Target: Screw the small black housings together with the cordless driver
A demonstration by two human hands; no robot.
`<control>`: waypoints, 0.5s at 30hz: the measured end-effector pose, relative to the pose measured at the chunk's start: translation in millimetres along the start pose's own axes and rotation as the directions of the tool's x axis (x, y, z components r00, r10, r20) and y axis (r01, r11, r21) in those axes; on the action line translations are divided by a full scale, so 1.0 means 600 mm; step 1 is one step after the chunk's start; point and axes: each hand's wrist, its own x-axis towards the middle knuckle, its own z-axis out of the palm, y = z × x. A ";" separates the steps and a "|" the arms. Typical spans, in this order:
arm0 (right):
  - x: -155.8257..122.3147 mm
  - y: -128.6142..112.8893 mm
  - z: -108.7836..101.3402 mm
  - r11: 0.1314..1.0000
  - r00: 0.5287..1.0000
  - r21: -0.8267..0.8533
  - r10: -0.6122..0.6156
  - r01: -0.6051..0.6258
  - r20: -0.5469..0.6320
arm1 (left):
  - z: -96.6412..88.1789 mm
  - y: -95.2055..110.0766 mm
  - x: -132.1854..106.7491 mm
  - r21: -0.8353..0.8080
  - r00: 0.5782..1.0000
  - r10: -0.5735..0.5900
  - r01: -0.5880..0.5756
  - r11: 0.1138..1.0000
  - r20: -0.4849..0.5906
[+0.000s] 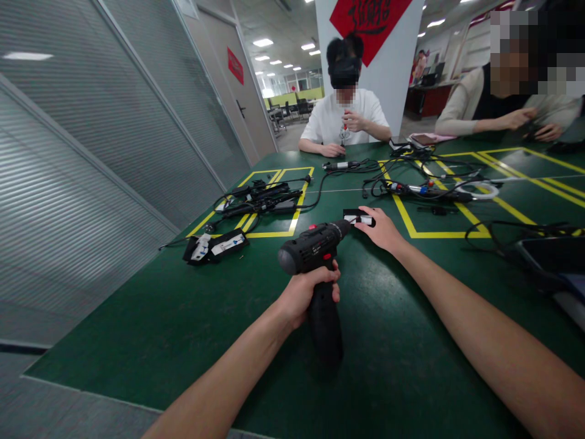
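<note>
My left hand (305, 294) is wrapped round the grip of a black cordless drill (315, 250), which points away from me over the green table (183, 329). The drill's tip meets a small black and white part (359, 217) lying on the table. My right hand (382, 230) rests on that part and holds it down, fingers curled over its near edge.
Left of the drill lie a black and white device (219, 246) and a bundle of black tools and cables (262, 199) inside yellow floor-tape boxes. More cables (425, 186) spread at right. A dark case (553, 259) sits at far right. Two people sit across the table.
</note>
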 end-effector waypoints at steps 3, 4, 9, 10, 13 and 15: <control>0.000 -0.001 -0.001 1.000 1.000 0.007 0.006 -0.007 0.008 | 0.000 0.001 -0.001 -0.001 1.000 -0.005 0.005 1.000 -0.002; 0.000 -0.001 -0.001 1.000 1.000 0.008 0.007 -0.007 0.009 | 0.000 0.001 -0.001 -0.001 1.000 -0.005 0.005 1.000 -0.002; 0.000 -0.001 -0.002 1.000 1.000 -0.001 -0.008 0.008 0.006 | -0.002 -0.001 -0.001 0.011 1.000 -0.003 0.003 1.000 0.007; 0.000 -0.001 -0.002 1.000 1.000 -0.001 -0.015 0.015 0.003 | -0.003 -0.002 -0.001 0.014 1.000 -0.005 0.005 1.000 0.006; 0.000 0.000 -0.002 0.999 0.999 -0.005 -0.038 0.038 -0.002 | -0.003 -0.003 -0.001 0.021 1.000 -0.012 0.012 1.000 0.001; 0.000 0.000 -0.001 0.999 0.999 -0.011 -0.042 0.042 -0.004 | -0.003 -0.003 -0.001 0.022 1.000 -0.012 0.012 1.000 -0.002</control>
